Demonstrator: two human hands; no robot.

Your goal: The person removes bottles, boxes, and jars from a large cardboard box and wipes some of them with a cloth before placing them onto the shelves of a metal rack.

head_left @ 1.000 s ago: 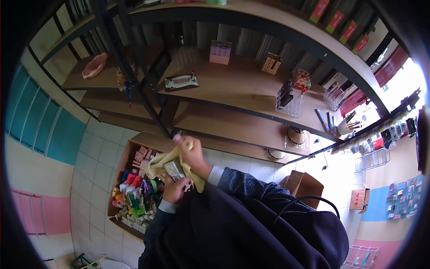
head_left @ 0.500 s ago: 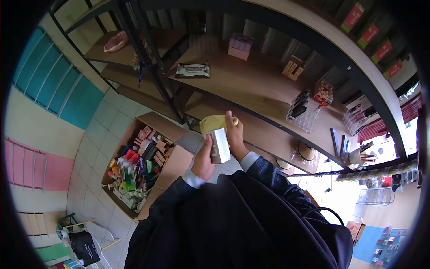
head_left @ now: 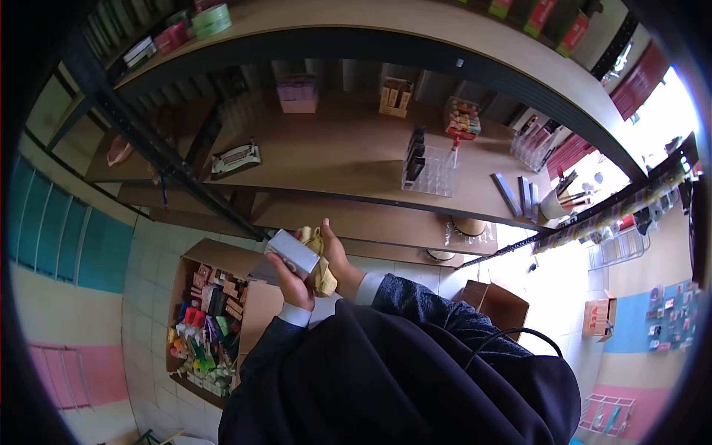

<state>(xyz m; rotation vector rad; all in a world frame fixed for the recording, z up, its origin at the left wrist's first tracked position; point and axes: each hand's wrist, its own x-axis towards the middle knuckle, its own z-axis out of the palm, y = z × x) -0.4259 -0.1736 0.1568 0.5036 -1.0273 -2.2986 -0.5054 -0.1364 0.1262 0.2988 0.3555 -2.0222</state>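
Observation:
In front of my body, my left hand (head_left: 295, 287) is closed around a small silver-white box (head_left: 298, 251), its thumb along the near side. The box is tilted, one long face turned up. My right hand (head_left: 339, 259) is closed on a crumpled yellow cloth (head_left: 325, 279), which lies against the right end of the box and hangs down toward the wrist. My right thumb points up; the other right fingers are mostly hidden behind the cloth and box.
A brown shelf (head_left: 326, 159) ahead carries a clear acrylic organizer (head_left: 434, 174), a chocolate-coloured packet (head_left: 236, 159) and small product boxes. An open carton (head_left: 248, 319) full of cosmetics stands on the floor to the left. Another open carton (head_left: 495, 304) is at the right.
My view has swung to the right. The box has turned from upright to lying tilted in my left hand, and the cloth has shifted from its top to its right end.

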